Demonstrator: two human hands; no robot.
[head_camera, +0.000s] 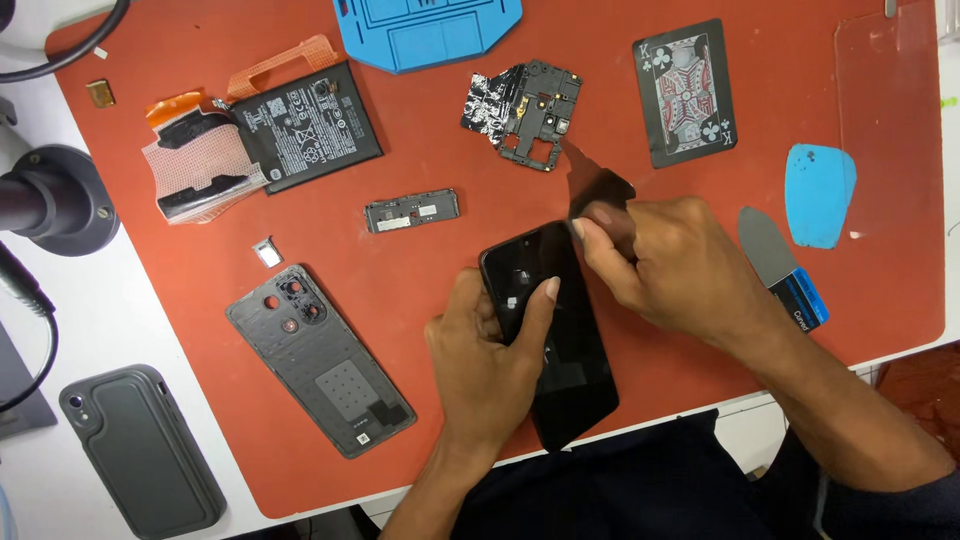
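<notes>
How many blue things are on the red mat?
3. A big blue plastic tray lies at the top edge, a small light-blue rounded plastic pick lies at the right, and a metal prying blade's blue handle is just below it. None seem hidden.

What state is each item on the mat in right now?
Phone: opened, pinned by left hand.
Thin pry sheet: pinched in right hand at the phone's top edge.
Back cover: removed, inner side up.
Battery: out, lying loose.
Inner frame piece: detached.
Playing card: face up.
</notes>
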